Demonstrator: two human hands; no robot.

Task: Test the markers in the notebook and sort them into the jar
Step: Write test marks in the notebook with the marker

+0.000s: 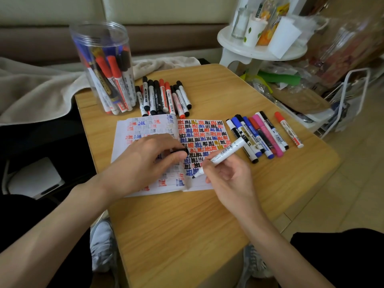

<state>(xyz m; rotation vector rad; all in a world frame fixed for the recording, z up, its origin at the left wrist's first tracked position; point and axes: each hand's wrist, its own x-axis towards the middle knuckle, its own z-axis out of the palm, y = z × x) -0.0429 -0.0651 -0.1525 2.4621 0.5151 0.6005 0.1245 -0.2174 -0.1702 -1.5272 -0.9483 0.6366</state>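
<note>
Right hand (226,175) holds marker (224,154), tip seemingly touching notebook (203,185) near bottom edge.

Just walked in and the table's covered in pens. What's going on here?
A person's right hand holds an uncapped white marker, tip at the open notebook crowded with coloured marks. The left hand pinches a black cap. Two groups of markers lie on the table; more stand in the clear jar.

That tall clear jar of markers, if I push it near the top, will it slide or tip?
The jar is tall and narrow, so a high push would probably tip it; push low. The markers leaning inside likely add weight and may shift. It stands near the table edge, so it could fall off.
</note>
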